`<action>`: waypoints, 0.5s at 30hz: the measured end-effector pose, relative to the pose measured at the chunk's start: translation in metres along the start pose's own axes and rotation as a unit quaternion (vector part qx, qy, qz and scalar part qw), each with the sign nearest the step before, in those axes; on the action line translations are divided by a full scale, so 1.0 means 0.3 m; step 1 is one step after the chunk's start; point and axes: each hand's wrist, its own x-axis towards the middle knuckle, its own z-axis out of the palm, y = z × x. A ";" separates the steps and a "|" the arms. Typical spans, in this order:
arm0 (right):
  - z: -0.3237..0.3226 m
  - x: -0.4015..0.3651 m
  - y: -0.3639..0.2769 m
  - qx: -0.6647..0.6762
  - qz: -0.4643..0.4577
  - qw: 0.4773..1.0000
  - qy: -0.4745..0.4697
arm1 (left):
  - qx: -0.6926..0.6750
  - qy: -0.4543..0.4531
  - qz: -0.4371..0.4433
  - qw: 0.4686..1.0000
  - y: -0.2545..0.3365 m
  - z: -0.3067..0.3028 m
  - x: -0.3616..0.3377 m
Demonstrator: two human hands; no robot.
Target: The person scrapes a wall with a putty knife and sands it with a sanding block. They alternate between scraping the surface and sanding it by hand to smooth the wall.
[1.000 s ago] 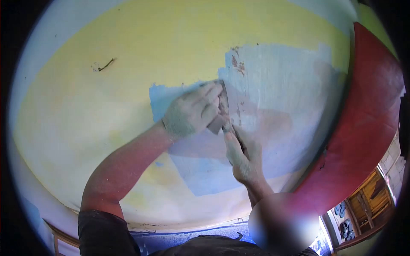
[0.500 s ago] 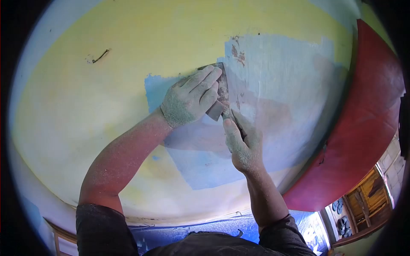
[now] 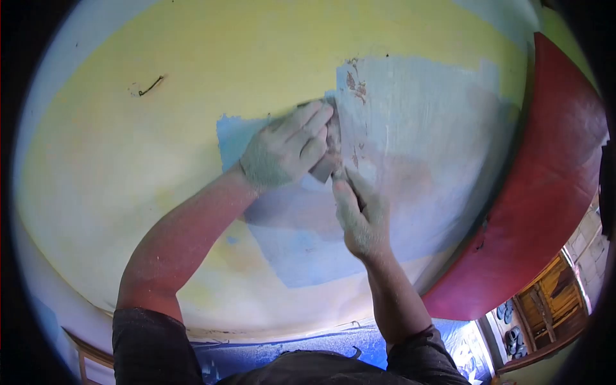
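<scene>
A putty knife (image 3: 334,131) with a dust-smeared metal blade lies against the painted wall (image 3: 398,128), along the edge between a bright blue patch and a paler one. My right hand (image 3: 366,221) is closed around its handle, thumb stretched along it toward the blade. Pale dust coats my left hand (image 3: 282,147), whose outstretched fingers lie flat over the blade and hide most of it. Below those fingers sticks out a small dark grey rectangular piece (image 3: 322,168). Flaked brown spots (image 3: 356,86) mark the wall just right of the blade's top.
A bent nail (image 3: 151,85) juts from the yellow wall area at upper left. Along the right side leans a large red panel (image 3: 513,212). Blue sheeting (image 3: 276,350) lies below, and pairs of footwear (image 3: 513,337) stand by a wooden frame (image 3: 545,305) at lower right.
Both hands and the putty knife have shifted very slightly down the wall and are a little blurred now. The grip of each hand looks the same.
</scene>
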 end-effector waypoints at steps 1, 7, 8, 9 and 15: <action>0.004 0.000 -0.003 0.031 -0.001 0.999 0.008 | 0.012 -0.019 0.000 1.000 -0.008 -0.001 -0.003; 0.004 -0.047 -0.003 0.034 0.016 0.999 0.004 | -0.004 -0.002 0.000 1.000 0.023 0.003 -0.022; 0.001 -0.036 -0.005 0.032 0.012 0.999 0.004 | -0.003 -0.004 0.001 1.000 0.015 0.012 -0.030; 0.002 -0.034 -0.007 0.032 0.016 0.999 0.003 | -0.006 -0.012 0.000 1.000 0.015 -0.006 -0.018; -0.003 -0.019 -0.019 0.041 0.014 0.999 0.009 | 0.013 0.009 0.017 1.000 -0.004 0.003 0.006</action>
